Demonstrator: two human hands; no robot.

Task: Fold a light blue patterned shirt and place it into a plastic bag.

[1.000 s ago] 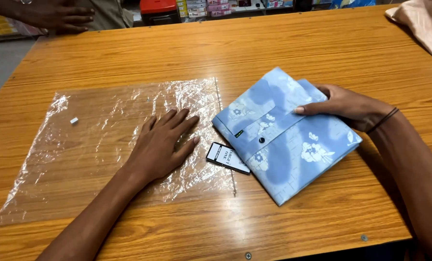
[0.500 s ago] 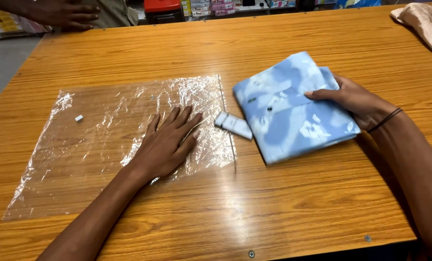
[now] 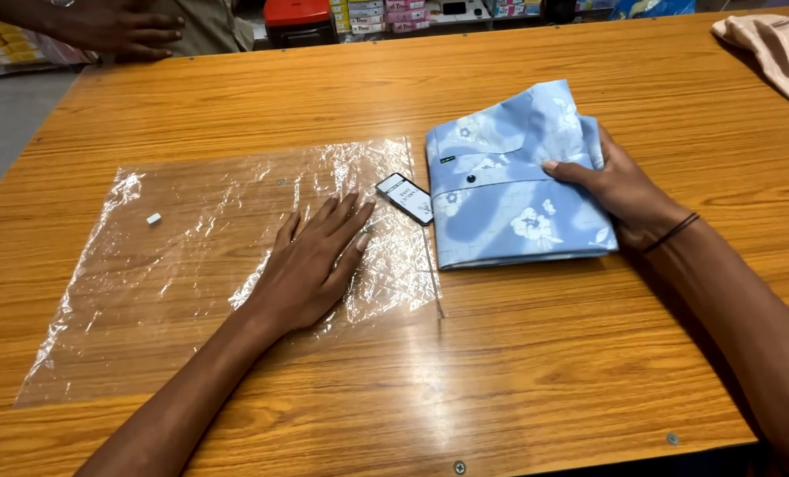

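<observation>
A folded light-blue shirt (image 3: 509,190) with white flower print lies on the wooden table (image 3: 518,353), its edge now next to the opening of a clear plastic bag (image 3: 200,265). My right hand (image 3: 611,181) grips the shirt's right side, thumb on top. A black-and-white hang tag (image 3: 405,197) sticks out from the shirt's left edge and rests on the bag's mouth. My left hand (image 3: 315,261) lies flat on the bag, fingers spread, pressing it to the table. A small white bit (image 3: 154,218) sits on the bag's far left part.
Another person's hand (image 3: 116,26) rests at the table's far left corner. A beige striped cloth (image 3: 778,49) hangs over the far right corner. A red-and-black box (image 3: 299,19) and stacked packets stand behind the table.
My right hand has turned the shirt square to the bag and slid it left, so the tag now lies on the bag's mouth. My left hand has stayed flat on the bag.
</observation>
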